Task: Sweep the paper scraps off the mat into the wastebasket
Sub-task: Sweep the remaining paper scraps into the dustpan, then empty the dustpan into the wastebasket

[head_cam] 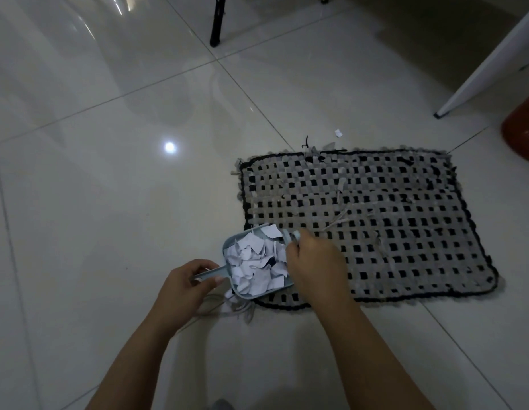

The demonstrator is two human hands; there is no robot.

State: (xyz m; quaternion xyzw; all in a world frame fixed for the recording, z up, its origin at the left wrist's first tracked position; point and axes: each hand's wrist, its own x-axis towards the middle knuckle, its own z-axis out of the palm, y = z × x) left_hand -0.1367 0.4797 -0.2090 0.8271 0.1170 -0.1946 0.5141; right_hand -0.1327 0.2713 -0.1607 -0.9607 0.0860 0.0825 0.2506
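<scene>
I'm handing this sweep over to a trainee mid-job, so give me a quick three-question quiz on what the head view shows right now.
1. True or false: the dustpan is empty.
2. Which hand holds the dustpan's handle: A) left hand B) right hand C) neither?
3. Fill in: one loose paper scrap lies on the floor tiles beyond the far edge of the woven ____.

Key:
1. False. It is heaped with white paper scraps.
2. A. The right hand grips a small brush at the pan's mouth.
3. mat. The orange wastebasket stands further right.
</scene>
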